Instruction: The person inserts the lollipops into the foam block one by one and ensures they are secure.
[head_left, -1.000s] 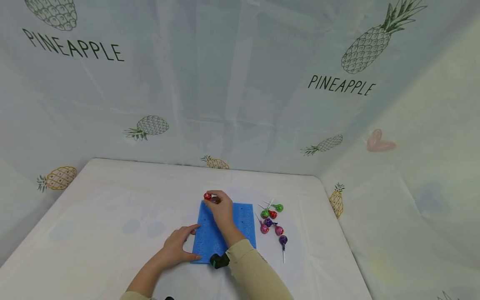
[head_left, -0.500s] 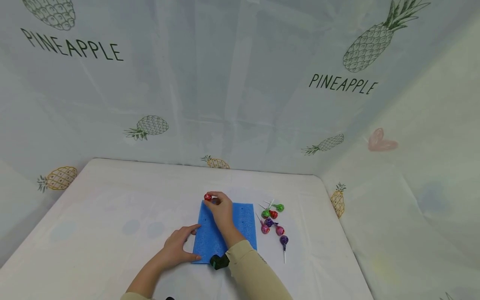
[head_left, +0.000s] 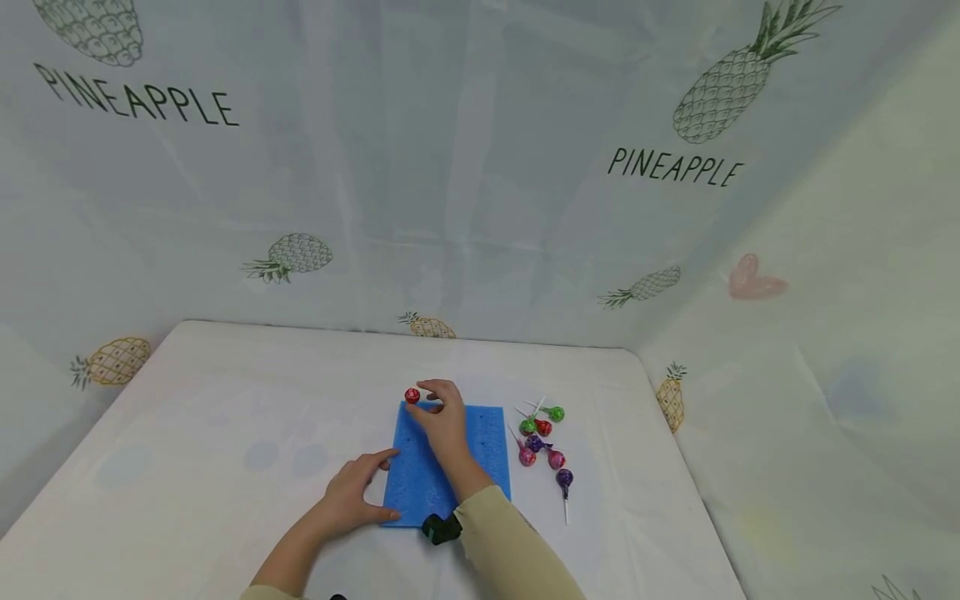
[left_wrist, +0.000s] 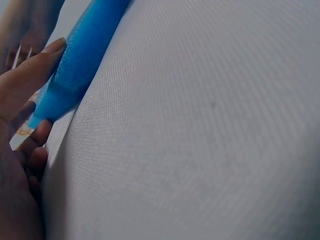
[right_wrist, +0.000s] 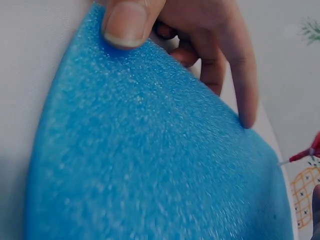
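A blue foam board lies on the white table. At its far left corner a red lollipop stands upright, its white stick meeting the foam in the right wrist view. My right hand is right beside the candy, thumb and index finger spread apart around it. My left hand steadies the board, thumb on its near left part and index fingertip at the left edge. The left thumb presses on the foam in the left wrist view, with the other fingers bent beside the edge.
Right of the board lie several wrapped lollipops: green, red, pink and purple. A black wrist camera sits under my right wrist, over the board's near edge. A pineapple-print curtain hangs behind the table.
My right finger and thumb have parted from the red lollipop, which now shows more fully and stays standing. My left hand holds its place; the head view has shifted slightly.
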